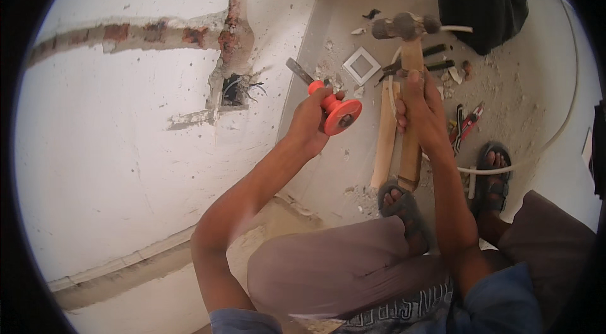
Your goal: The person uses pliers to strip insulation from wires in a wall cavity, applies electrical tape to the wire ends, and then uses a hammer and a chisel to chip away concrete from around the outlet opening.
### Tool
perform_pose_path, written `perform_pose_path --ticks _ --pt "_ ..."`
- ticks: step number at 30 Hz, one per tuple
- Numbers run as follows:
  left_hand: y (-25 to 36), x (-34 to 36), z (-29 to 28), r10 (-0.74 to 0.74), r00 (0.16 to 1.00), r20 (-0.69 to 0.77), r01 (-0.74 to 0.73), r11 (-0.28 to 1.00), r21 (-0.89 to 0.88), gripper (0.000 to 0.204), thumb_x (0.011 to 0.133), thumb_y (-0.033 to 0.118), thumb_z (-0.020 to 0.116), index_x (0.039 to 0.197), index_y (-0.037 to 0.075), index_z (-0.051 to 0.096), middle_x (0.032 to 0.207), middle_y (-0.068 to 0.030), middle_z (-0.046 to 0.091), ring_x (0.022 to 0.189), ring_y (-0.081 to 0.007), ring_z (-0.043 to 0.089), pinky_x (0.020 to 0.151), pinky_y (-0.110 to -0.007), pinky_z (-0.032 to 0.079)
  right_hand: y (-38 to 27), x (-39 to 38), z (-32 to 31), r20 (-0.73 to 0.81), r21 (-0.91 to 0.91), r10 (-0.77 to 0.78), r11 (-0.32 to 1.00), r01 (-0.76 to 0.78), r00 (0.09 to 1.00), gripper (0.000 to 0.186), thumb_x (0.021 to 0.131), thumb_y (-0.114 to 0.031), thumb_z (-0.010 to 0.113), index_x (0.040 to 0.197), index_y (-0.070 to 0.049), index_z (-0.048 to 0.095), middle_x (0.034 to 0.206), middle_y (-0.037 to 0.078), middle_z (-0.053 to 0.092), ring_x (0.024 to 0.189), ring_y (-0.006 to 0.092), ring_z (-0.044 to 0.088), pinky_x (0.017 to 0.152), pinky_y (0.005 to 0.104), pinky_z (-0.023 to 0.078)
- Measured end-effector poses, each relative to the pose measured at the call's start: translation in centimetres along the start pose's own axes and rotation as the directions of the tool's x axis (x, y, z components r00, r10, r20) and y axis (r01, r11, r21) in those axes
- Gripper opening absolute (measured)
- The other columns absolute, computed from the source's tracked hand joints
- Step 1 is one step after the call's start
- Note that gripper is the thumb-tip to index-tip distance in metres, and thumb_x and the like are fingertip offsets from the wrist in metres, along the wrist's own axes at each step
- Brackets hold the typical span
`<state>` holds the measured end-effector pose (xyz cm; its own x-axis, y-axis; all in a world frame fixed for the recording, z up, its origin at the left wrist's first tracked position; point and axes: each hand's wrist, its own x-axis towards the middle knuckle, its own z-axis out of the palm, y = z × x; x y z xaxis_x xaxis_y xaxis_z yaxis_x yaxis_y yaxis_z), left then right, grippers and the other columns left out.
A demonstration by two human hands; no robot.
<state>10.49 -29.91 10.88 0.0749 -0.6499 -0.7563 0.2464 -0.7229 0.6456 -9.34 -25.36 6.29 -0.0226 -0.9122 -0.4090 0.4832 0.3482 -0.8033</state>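
In my left hand (308, 120) is a cold chisel with an orange hand guard (344, 117), the fingers wrapped round its grip. Its steel blade (299, 71) points up and left, apart from the wall. A hammer with a rounded steel head (406, 26) is gripped in my right hand (421, 107) partway along its wooden handle (410, 157), head upward. Left of the chisel, the white wall (107, 144) has a square box hole (235, 90) with loose wires sticking out. Rough grooves exposing red brick (151, 33) run into the hole's area.
On the dusty floor lie a white square frame (362, 66), a wooden strip (384, 144), black-handled tools (440, 65), red-handled tools (468, 124) and plaster bits. A black bag (483, 2) sits at the far right. A white cable (576, 75) curves past my sandalled feet (494, 176).
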Motion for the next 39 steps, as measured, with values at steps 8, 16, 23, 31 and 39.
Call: perform_pose_path --ticks 8,16,23,31,39 --pt "0.2 1.7 -1.3 0.146 0.988 0.044 -0.133 0.966 -0.221 0.01 0.099 0.019 0.05 0.095 0.009 0.05 0.09 -0.0035 0.059 0.082 -0.0145 0.061 0.075 -0.032 0.054 0.8 0.2 -0.8 0.057 -0.022 -0.041 0.999 0.042 0.998 0.078 0.098 -0.054 0.045 0.145 0.006 0.027 0.064 0.0 0.047 0.051 0.0075 0.045 0.045 0.024 0.039" --pt "2.3 -2.4 0.7 0.162 0.986 -0.046 -0.167 0.895 -0.414 0.017 0.101 0.026 0.051 0.098 0.008 0.05 0.087 -0.0028 0.059 0.081 -0.0143 0.061 0.074 -0.029 0.055 2.0 -0.5 0.2 0.135 -0.014 -0.059 0.998 0.061 0.989 0.064 0.1 -0.054 0.039 0.127 0.003 0.046 0.062 0.0 0.048 0.05 0.0066 0.043 0.045 0.0244 0.037" --pt "5.5 -8.1 -2.0 0.312 0.939 0.143 -0.226 0.876 -0.427 0.017 0.1 0.022 0.049 0.104 0.006 0.051 0.084 -0.0036 0.057 0.076 -0.0159 0.057 0.071 -0.029 0.051 2.2 -1.5 1.8 0.316 -0.117 -0.25 0.947 0.299 0.915 0.057 0.1 -0.048 0.043 0.114 0.007 0.053 0.058 0.007 0.05 0.052 0.0153 0.05 0.049 0.0308 0.039" --pt "8.0 -7.0 -4.6 0.477 0.871 0.112 -0.395 0.819 -0.417 0.024 0.101 0.025 0.049 0.108 0.003 0.053 0.092 -0.0064 0.06 0.085 -0.0169 0.059 0.08 -0.03 0.051 -0.4 -2.3 2.8 0.51 -0.191 -0.455 0.767 0.612 0.73 0.054 0.093 -0.051 0.05 0.099 0.002 0.056 0.062 0.016 0.051 0.057 0.0318 0.056 0.056 0.0378 0.043" --pt "8.4 -7.2 -4.2 0.498 0.867 0.0 -0.46 0.802 -0.38 0.025 0.1 0.029 0.054 0.111 0.007 0.052 0.103 -0.0047 0.057 0.097 -0.0171 0.06 0.086 -0.035 0.051 0.1 -3.7 4.8 0.612 0.295 -0.741 0.538 0.79 0.276 0.03 0.084 -0.038 0.061 0.091 -0.009 0.059 0.075 0.008 0.062 0.064 0.0293 0.062 0.056 0.0396 0.049"
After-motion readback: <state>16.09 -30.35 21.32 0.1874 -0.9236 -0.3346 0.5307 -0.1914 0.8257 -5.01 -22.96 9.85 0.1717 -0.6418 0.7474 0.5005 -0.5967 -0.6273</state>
